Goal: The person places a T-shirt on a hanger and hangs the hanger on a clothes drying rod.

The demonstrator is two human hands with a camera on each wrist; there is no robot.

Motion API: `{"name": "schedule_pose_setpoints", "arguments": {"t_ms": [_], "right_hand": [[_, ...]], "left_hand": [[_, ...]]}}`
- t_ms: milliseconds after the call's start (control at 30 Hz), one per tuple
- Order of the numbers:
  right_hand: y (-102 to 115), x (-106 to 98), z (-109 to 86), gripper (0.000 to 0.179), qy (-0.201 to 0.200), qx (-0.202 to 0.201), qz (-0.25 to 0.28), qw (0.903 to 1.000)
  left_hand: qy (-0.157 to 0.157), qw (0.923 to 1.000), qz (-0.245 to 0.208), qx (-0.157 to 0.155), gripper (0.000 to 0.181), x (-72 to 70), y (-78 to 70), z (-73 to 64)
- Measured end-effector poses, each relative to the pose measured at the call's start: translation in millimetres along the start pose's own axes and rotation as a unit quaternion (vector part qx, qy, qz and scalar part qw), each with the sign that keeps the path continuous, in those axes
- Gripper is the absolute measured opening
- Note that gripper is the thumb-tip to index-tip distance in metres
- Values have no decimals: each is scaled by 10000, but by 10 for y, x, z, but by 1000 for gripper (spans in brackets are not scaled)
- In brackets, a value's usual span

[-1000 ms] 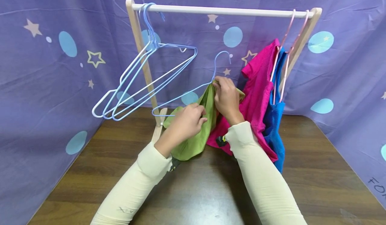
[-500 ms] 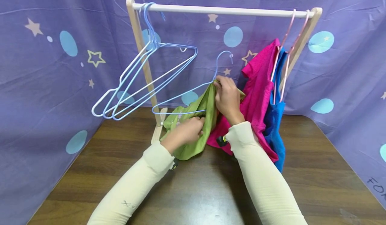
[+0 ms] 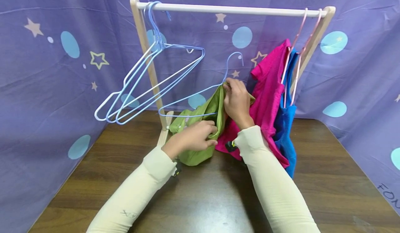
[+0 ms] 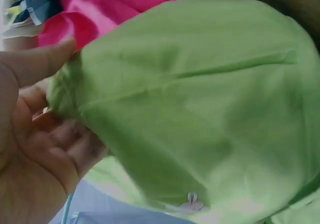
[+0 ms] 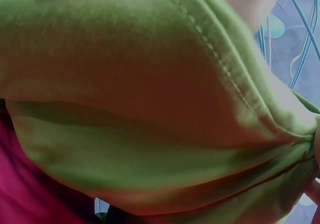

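Observation:
In the head view a green garment (image 3: 195,156) hangs bunched from my right hand (image 3: 238,102), whose fingers pinch its upper edge at the neck of a light blue wire hanger (image 3: 190,116). The hanger's hook rises free above that hand. Its left arm is bare, and its lower bar runs into the garment's opening. My left hand (image 3: 197,135) holds the opening's near edge, below the bar. Up close in the left wrist view, thumb and fingers grip gathered green cloth (image 4: 200,109) with a small pale print. Green cloth (image 5: 125,159) fills most of the right wrist view.
A white-barred wooden rack (image 3: 231,9) stands on the wooden table (image 3: 200,198). Several blue and white hangers (image 3: 159,47) hang at its left. At the right, a pink garment (image 3: 268,87) and a blue garment (image 3: 285,129) hang on pink hangers, close to my right forearm.
My left hand has dropped from over the hanger's lower bar to the garment's edge below it. The bar's end now shows inside the opening. My right hand has shifted slightly right with the hook.

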State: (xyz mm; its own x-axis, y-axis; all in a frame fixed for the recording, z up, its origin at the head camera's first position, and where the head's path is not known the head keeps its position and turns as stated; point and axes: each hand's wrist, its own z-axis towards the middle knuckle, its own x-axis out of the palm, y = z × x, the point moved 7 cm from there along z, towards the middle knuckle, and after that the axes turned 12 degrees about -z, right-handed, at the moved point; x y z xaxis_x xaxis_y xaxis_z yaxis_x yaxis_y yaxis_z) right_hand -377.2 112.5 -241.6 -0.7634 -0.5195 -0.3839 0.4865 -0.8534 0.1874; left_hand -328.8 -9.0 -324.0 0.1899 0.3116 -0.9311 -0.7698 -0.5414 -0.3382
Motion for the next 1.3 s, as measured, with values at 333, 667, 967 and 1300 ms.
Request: {"name": "schedule_pose_setpoints", "arguments": {"t_ms": [333, 667, 967, 1300], "right_hand": [[-57, -17, -18, 17, -188, 168, -2, 9997], [-109, -59, -26, 18, -379, 429, -72, 9983], [-152, -93, -35, 17, -452, 765, -271, 9957], [-183, -115, -43, 19, -357, 795, -371, 9955]], "left_hand": [[-617, 9921, 623, -894, 33, -271, 65, -223], [-1554, 9771, 1003, -1053, 34, -677, 136, -458], [-3343, 9363, 962, -474, 40, -1079, 77, -720], [-4330, 8952, 1023, -243, 35, -1313, 43, -909]]}}
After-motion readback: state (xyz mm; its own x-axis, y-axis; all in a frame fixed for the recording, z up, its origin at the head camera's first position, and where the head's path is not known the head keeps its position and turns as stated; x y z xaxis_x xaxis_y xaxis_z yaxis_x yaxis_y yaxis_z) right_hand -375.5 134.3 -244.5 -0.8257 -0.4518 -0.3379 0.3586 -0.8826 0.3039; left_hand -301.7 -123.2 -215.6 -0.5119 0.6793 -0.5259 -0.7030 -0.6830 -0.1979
